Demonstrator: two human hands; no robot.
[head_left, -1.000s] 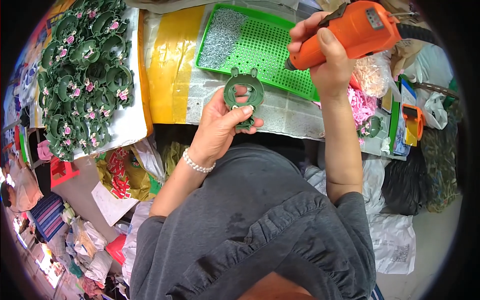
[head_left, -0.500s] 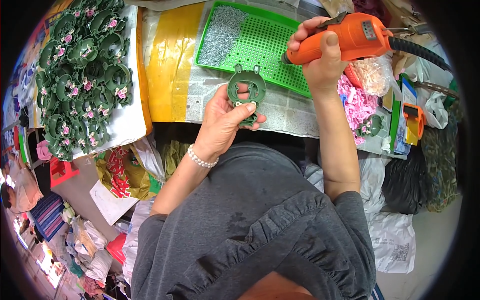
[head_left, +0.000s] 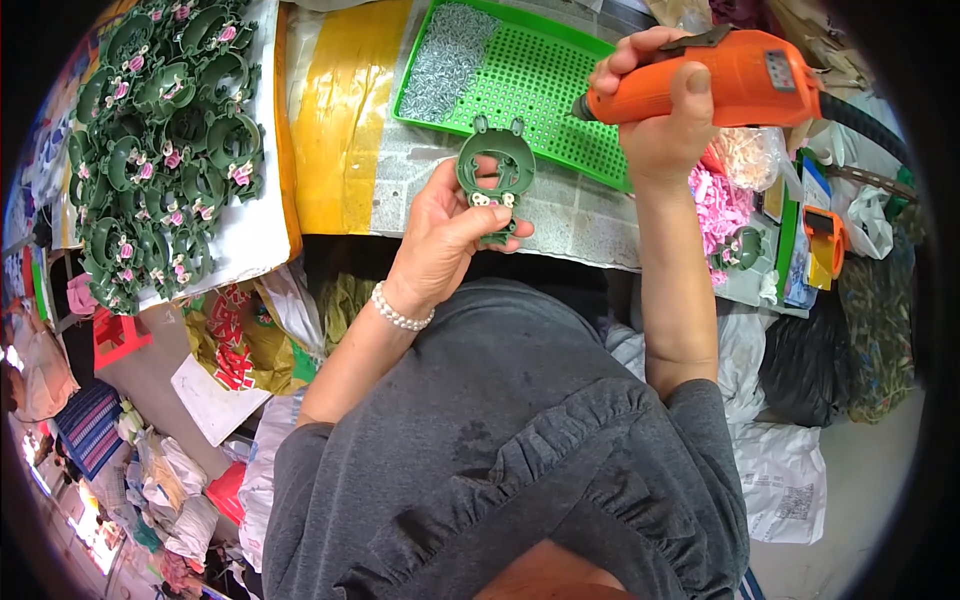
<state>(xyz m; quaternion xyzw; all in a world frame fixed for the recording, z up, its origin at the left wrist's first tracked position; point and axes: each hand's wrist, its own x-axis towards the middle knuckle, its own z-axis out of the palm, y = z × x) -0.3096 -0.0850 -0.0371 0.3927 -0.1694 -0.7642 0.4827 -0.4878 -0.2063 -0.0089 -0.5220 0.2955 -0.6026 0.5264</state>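
Between the thumb and fingers of my left hand (head_left: 445, 222) is a dark green plastic toy shell (head_left: 512, 177), round-headed with two small ears and an open middle. Small cream and pink pieces sit near my thumb on the shell. My right hand (head_left: 665, 125) is wrapped round an orange electric screwdriver (head_left: 735, 80), held level with its tip pointing left. That tip is over the right part of a green perforated tray (head_left: 545, 85), apart from the shell. Small silvery screws (head_left: 447, 65) are heaped at the tray's left end.
Many similar green shells with pink and cream pieces (head_left: 165, 150) cover a white board at the left. Pink parts (head_left: 722, 215) and a bag of pale pieces (head_left: 745, 158) lie at the right, by an orange-handled tool (head_left: 826, 245). A black cable (head_left: 865, 125) trails from the screwdriver.
My right hand and the screwdriver have shifted a little to the right. The left hand keeps its hold on the shell, almost in the same place.
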